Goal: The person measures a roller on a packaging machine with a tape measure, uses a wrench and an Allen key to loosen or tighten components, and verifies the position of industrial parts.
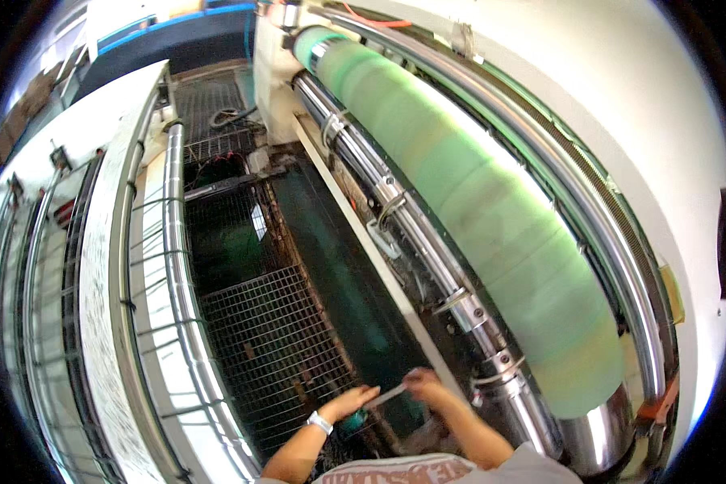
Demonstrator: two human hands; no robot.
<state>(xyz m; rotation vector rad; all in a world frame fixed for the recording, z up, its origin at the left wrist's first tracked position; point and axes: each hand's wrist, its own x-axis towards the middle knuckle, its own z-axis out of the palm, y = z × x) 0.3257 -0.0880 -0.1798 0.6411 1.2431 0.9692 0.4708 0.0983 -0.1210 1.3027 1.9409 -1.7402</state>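
Observation:
Low in the view, my left hand (350,402), with a white watch (320,422) on its wrist, is closed on one end of a short pale strip (391,394). My right hand (426,386) pinches the other end, so the strip is stretched between them. Tape or paper, I cannot tell which. Something teal (352,423) shows just below my left hand, partly covered. To the right of my hands lies a large roller (476,210) wrapped in green material, its bare metal end (597,440) nearest me.
A shiny shaft with collars (391,194) runs alongside the green roller. Metal grating (274,323) and a dark pit (226,250) lie to the left, beside a long dark green panel (339,266). Further left stand a chrome roller (177,266) and a white machine beam (105,282).

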